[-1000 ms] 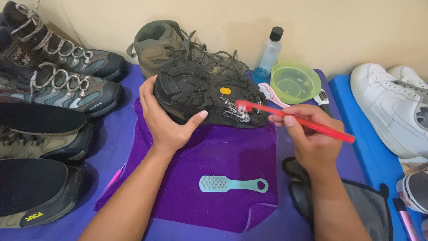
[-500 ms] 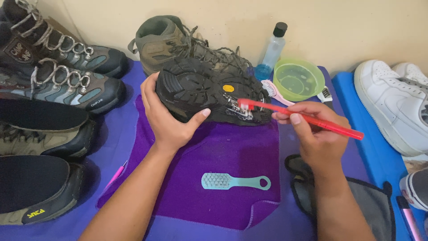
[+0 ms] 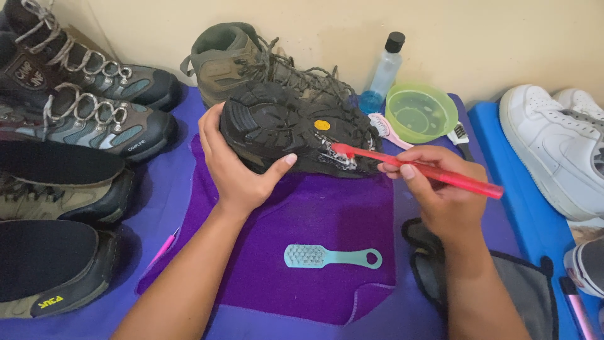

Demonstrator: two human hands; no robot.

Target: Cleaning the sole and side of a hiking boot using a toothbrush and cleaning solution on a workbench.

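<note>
1. Head view, centre: cupping the heel end of a black lugged-sole hiking boot [image 3: 283,126] in the left hand [image 3: 236,167], fingers wrapped behind it and thumb pressing on the sole's near edge; holding the boot on its side, tread facing the camera, above the back edge of a purple towelling cloth [image 3: 327,220].
2. Head view, right of centre: pinching a red plastic toothbrush [image 3: 434,173] in the closed right hand [image 3: 440,198], working its bristle head into a patch of whitish lather [image 3: 336,156] on the tread, just beside a small yellow badge.
3. Compared with a second ago: keeping the same grip with both hands and the brush head on nearly the same lathered patch, shifting only slightly; judging from that, scrubbing of this one spot continuing, the remaining tread looking dark and dry.
4. Head view, foreground: lying untouched on the cloth, a teal plastic scrubbing brush [image 3: 330,256]; sitting under the right forearm, a crumpled grey rag [image 3: 522,283].
5. Head view, background: standing behind the held boot, its olive laced mate [image 3: 233,60], a clear bottle of blue liquid with a black cap [image 3: 384,75] and a translucent green bowl [image 3: 420,113].
6. Head view, edges: waiting at left, a row of dark laced boots [image 3: 94,119]; resting at right, white sneakers [image 3: 553,145].
</note>
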